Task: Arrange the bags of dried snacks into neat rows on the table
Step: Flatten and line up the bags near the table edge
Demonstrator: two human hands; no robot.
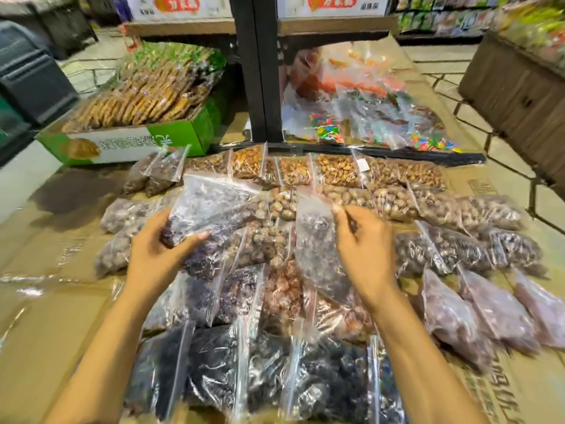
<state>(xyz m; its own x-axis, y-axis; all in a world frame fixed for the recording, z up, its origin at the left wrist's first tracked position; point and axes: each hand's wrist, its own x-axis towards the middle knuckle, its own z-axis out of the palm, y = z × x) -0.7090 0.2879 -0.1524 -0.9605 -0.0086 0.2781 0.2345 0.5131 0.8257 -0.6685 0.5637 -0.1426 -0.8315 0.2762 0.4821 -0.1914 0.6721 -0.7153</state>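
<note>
Cardboard-covered table [46,316] under both hands. Snack bags [394,203] lie in rows around and beyond the hands: nuts farthest, dark dried fruit nearest. Green box [131,145] of biscuits sits beyond the left hand. Left bag [211,203] of dark pieces is lifted and tilted, with the left hand [159,249] curled round its lower end. Right bag [318,240] hangs just beside it, the right hand [363,249] pinching its top corner.
</note>
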